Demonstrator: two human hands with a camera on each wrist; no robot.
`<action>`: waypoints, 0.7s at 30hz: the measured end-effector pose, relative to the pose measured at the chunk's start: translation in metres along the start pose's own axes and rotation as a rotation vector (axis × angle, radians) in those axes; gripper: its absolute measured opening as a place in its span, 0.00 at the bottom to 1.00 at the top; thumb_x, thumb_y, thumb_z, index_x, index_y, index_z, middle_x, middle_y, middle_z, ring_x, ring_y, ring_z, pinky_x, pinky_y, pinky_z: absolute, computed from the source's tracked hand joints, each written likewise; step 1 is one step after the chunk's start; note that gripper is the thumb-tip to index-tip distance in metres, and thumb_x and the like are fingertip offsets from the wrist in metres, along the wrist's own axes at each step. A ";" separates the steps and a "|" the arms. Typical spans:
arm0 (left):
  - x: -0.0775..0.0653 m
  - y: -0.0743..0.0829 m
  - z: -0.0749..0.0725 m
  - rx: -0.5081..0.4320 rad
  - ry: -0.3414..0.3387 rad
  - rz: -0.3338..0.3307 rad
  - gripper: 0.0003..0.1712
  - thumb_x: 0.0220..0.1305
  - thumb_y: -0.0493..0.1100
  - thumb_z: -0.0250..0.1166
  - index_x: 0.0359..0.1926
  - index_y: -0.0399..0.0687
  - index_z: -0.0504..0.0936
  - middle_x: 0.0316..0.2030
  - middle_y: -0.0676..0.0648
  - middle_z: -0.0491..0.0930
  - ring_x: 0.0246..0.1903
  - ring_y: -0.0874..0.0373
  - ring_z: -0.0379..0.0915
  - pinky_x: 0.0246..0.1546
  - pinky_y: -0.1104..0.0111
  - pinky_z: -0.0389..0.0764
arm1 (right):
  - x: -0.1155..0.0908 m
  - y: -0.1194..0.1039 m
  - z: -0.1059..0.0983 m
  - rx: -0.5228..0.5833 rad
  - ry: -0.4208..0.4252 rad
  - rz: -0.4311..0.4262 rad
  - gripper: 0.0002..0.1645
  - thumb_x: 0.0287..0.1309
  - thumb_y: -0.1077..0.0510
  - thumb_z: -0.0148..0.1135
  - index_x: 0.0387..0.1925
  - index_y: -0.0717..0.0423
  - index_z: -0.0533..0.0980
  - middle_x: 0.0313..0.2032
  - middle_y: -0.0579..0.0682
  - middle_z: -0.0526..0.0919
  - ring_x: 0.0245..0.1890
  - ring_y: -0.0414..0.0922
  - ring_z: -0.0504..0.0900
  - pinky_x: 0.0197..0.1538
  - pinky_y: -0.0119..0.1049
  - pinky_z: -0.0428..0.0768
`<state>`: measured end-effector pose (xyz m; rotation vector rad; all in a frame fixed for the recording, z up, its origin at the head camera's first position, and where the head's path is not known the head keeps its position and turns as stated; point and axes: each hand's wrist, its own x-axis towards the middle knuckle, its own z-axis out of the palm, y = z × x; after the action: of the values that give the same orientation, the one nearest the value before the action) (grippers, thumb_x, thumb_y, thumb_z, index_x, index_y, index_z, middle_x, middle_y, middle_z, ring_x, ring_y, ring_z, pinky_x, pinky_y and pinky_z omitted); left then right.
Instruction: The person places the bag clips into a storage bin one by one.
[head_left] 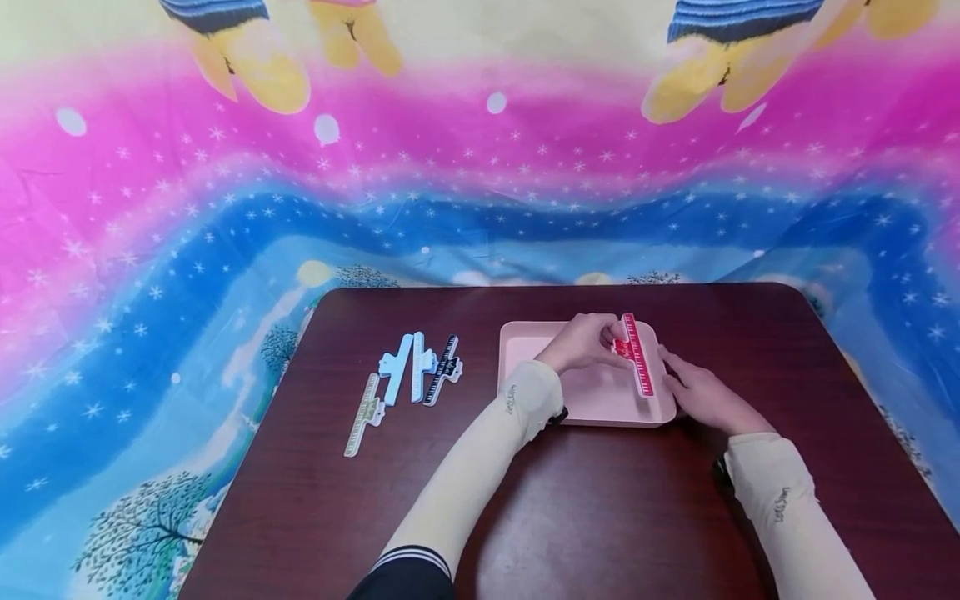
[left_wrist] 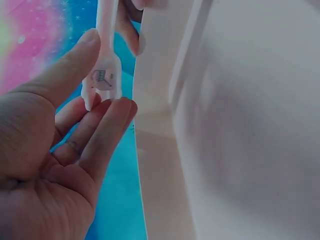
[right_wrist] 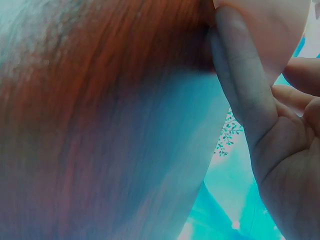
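Note:
In the head view my left hand (head_left: 581, 340) pinches a red clip (head_left: 639, 358) with a piano-key pattern by its handle end, over the right part of a shallow pink tray (head_left: 592, 392). The left wrist view shows the thumb on one side of the clip's pale spring part (left_wrist: 104, 77) and fingertips on the other, beside the tray wall (left_wrist: 155, 150). My right hand (head_left: 708, 400) is at the tray's right side. Its fingers lie fairly straight against the tray's outer side (right_wrist: 272, 30) in the right wrist view.
Left of the tray, several similar clips lie on the dark wooden table (head_left: 570, 500): a yellowish one (head_left: 363, 414), a light blue one (head_left: 397, 369), a pale blue-and-white one (head_left: 418, 367) and a black one (head_left: 441, 371). A colourful printed cloth (head_left: 480, 183) hangs behind the table.

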<state>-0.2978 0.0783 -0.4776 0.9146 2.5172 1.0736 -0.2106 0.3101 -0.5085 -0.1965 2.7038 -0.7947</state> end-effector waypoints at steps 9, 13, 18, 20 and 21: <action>0.004 -0.003 0.021 0.040 -0.038 -0.026 0.22 0.53 0.49 0.83 0.42 0.50 0.80 0.35 0.55 0.80 0.34 0.66 0.74 0.34 0.81 0.75 | -0.001 0.003 0.003 0.045 -0.003 -0.009 0.41 0.81 0.53 0.45 0.82 0.60 0.41 0.77 0.76 0.48 0.76 0.75 0.51 0.72 0.73 0.56; 0.008 0.000 0.023 0.070 -0.045 -0.027 0.22 0.54 0.48 0.82 0.42 0.49 0.79 0.32 0.54 0.79 0.31 0.66 0.72 0.30 0.79 0.74 | 0.000 0.003 0.001 0.048 0.008 -0.029 0.41 0.80 0.53 0.45 0.82 0.62 0.42 0.77 0.76 0.49 0.76 0.75 0.51 0.73 0.72 0.56; 0.011 0.004 0.025 0.077 -0.078 -0.056 0.20 0.54 0.47 0.82 0.39 0.49 0.79 0.32 0.55 0.78 0.30 0.65 0.72 0.29 0.78 0.75 | 0.000 0.002 0.000 0.045 0.015 -0.031 0.40 0.80 0.54 0.45 0.82 0.62 0.43 0.76 0.77 0.49 0.76 0.75 0.52 0.73 0.72 0.56; 0.012 0.004 0.026 0.086 -0.104 -0.058 0.20 0.54 0.47 0.82 0.38 0.49 0.79 0.32 0.55 0.78 0.30 0.65 0.72 0.30 0.78 0.75 | 0.000 0.002 0.000 0.041 0.019 -0.031 0.40 0.80 0.54 0.45 0.82 0.63 0.43 0.76 0.78 0.50 0.75 0.75 0.53 0.73 0.72 0.57; 0.013 0.004 0.026 0.096 -0.117 -0.058 0.20 0.54 0.48 0.82 0.38 0.49 0.79 0.32 0.55 0.78 0.31 0.65 0.72 0.30 0.78 0.75 | 0.000 0.002 0.000 0.045 0.020 -0.031 0.40 0.80 0.55 0.45 0.82 0.63 0.43 0.76 0.78 0.50 0.75 0.75 0.54 0.72 0.72 0.58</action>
<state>-0.2939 0.1039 -0.4927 0.8962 2.5009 0.8627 -0.2105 0.3115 -0.5099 -0.2219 2.7048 -0.8705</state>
